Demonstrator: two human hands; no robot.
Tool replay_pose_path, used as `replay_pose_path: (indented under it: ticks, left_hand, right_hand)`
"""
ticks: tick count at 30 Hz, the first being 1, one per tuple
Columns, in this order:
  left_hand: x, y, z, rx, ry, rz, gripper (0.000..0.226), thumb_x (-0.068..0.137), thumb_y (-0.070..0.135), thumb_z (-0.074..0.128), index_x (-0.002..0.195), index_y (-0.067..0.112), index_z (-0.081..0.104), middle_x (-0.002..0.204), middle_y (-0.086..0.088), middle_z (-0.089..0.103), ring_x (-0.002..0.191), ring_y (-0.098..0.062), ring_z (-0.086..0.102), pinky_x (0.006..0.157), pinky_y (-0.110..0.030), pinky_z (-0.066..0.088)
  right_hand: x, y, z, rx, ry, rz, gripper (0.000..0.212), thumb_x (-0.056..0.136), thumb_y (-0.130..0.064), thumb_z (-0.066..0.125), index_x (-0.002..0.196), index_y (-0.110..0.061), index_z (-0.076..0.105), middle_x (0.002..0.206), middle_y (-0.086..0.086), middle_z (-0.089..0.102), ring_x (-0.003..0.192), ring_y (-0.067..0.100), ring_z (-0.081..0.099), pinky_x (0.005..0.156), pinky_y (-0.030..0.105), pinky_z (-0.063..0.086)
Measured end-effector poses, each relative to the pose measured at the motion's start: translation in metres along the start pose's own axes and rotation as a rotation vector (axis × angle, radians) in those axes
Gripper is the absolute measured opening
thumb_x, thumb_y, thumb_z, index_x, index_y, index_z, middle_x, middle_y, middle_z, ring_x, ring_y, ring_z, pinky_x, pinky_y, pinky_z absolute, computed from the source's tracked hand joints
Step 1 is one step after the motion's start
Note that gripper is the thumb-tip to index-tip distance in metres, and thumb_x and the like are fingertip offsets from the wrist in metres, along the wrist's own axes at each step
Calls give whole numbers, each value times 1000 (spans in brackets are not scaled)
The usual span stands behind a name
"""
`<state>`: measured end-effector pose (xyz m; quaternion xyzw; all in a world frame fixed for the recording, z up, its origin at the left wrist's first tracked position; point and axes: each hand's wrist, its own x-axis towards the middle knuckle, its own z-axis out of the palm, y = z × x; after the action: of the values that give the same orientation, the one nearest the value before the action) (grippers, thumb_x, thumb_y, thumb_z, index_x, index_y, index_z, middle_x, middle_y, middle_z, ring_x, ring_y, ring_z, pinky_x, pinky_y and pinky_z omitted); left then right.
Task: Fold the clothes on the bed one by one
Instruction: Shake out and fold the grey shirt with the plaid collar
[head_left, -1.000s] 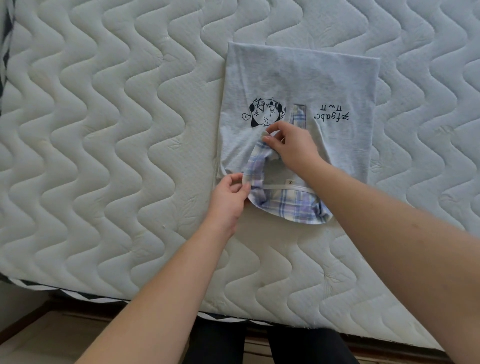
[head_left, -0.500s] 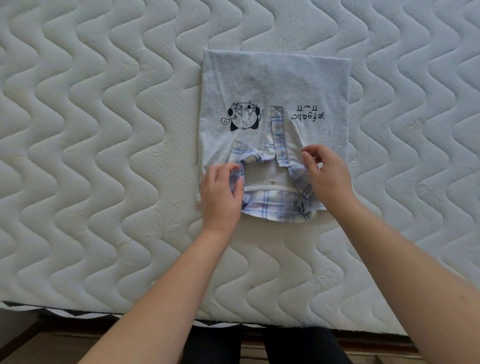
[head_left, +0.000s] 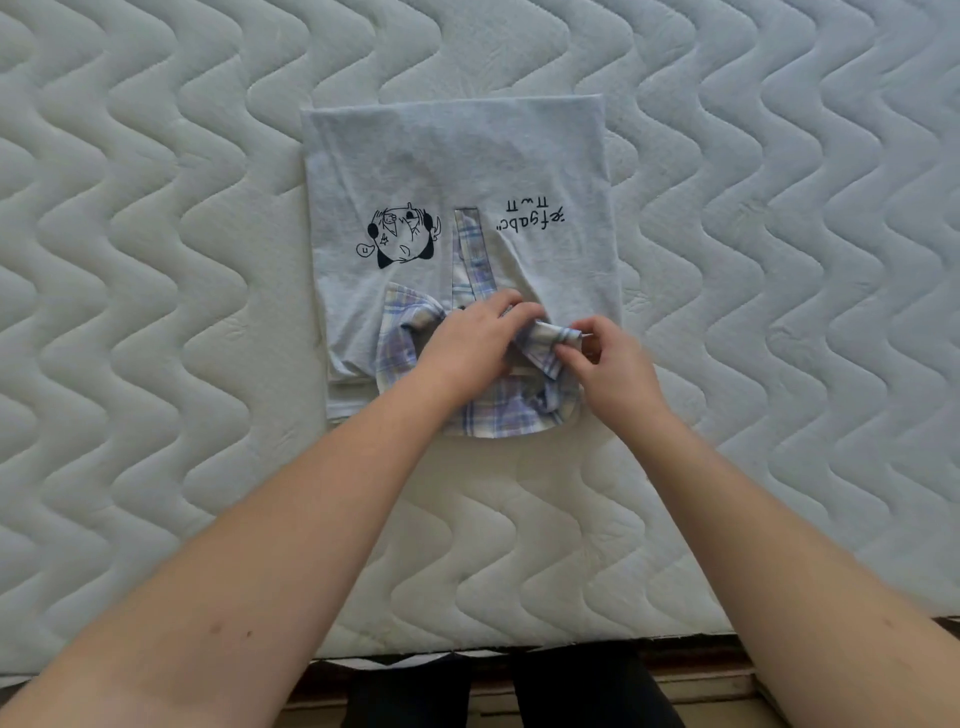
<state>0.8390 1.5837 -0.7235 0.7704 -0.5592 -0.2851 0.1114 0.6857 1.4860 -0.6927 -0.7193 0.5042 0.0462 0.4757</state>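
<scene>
A folded light blue shirt (head_left: 457, 161) with a black cartoon print and upside-down lettering lies on the white quilted mattress (head_left: 156, 312). Its plaid collar (head_left: 498, 410) points toward me. My left hand (head_left: 467, 348) rests on the middle of the collar, fingers reaching to the right collar flap. My right hand (head_left: 608, 369) pinches the tip of that right collar flap between thumb and fingers. The left collar flap (head_left: 400, 332) lies flat on the shirt.
The mattress front edge (head_left: 467, 644) runs along the bottom of the view, with a dark frame and wooden floor below it. Quilted mattress surface surrounds the shirt on all sides.
My left hand moved from the collar's left side to its middle. My right hand took hold of the right collar flap tip. The view shifted slightly.
</scene>
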Motion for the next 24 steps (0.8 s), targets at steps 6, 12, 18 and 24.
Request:
replay_pose_path:
  ticks: [6, 12, 18, 24]
  left_hand:
    - [3, 3, -10, -55, 258, 156, 28, 80, -1, 65, 106, 7, 71, 102, -8, 72, 88, -31, 66, 76, -39, 46]
    - [16, -12, -40, -298, 17, -53, 14, 92, 22, 64, 97, 17, 76, 84, 3, 71, 68, 8, 55, 64, -10, 37]
    - [31, -21, -49, -329, -105, -265, 25, 90, 44, 66, 79, 21, 64, 75, 2, 63, 67, -12, 53, 61, -29, 40]
    - [31, -9, -39, -112, -13, -407, 26, 89, 45, 66, 88, 20, 57, 79, 6, 58, 75, -17, 54, 62, -30, 39]
  right_hand:
    - [-5, -4, -3, 388, -72, 69, 16, 94, -22, 65, 110, -23, 63, 81, 10, 73, 70, 27, 66, 69, 46, 53]
    - [-5, 0, -3, 327, -212, -11, 19, 86, -16, 73, 100, -30, 69, 86, 2, 73, 77, 7, 63, 75, 22, 50]
    - [12, -7, -3, 257, -104, 35, 9, 93, -26, 66, 84, -24, 68, 72, -5, 71, 64, 7, 64, 62, 23, 50]
    - [26, -12, 12, -163, 28, -15, 12, 88, -35, 68, 93, -26, 62, 79, -13, 59, 82, 15, 60, 71, 32, 46]
